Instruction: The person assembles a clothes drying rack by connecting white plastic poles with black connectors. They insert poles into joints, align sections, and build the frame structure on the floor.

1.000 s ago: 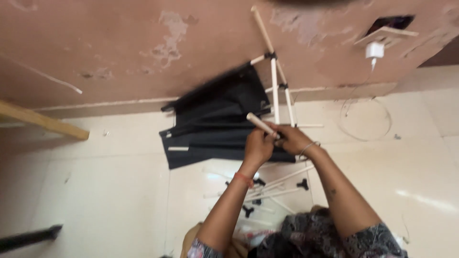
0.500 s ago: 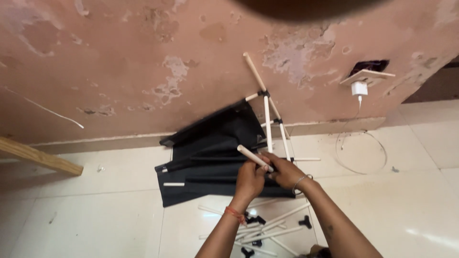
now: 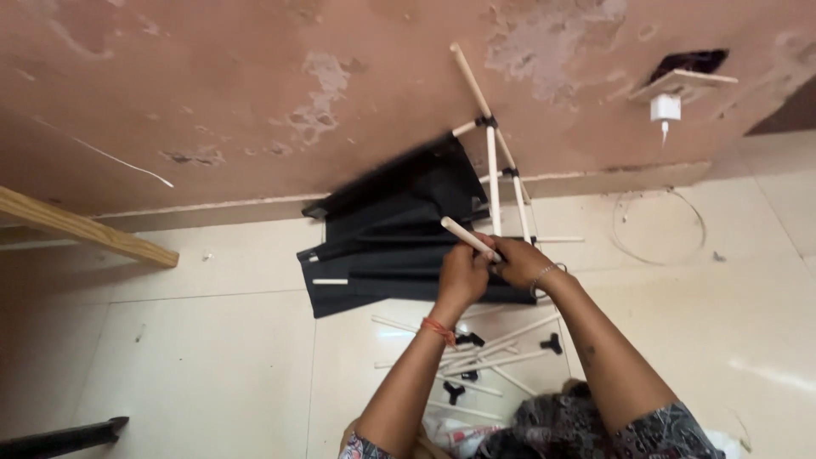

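My left hand (image 3: pixel 461 277) grips a pale wooden rod (image 3: pixel 465 236) that sticks out up and to the left. My right hand (image 3: pixel 518 259) closes on the same rod just to the right, the two hands touching. Behind them a black fabric panel (image 3: pixel 391 234) hangs on a partly built frame of white rods (image 3: pixel 493 183) joined by black connectors, leaning against the wall. Below my forearms several loose rods (image 3: pixel 493 344) and small black connectors (image 3: pixel 552 343) lie on the tiled floor.
A peeling pink wall (image 3: pixel 255 85) fills the upper view, with a white plug and socket (image 3: pixel 665 106) at right. A white cable loop (image 3: pixel 659 225) lies on the floor. A wooden beam (image 3: pixel 85 229) juts in at left, a dark bar (image 3: pixel 59 438) at bottom left.
The view has tilted slightly; my hands stay on the rod in front of the black fabric, holding it at about the same angle.
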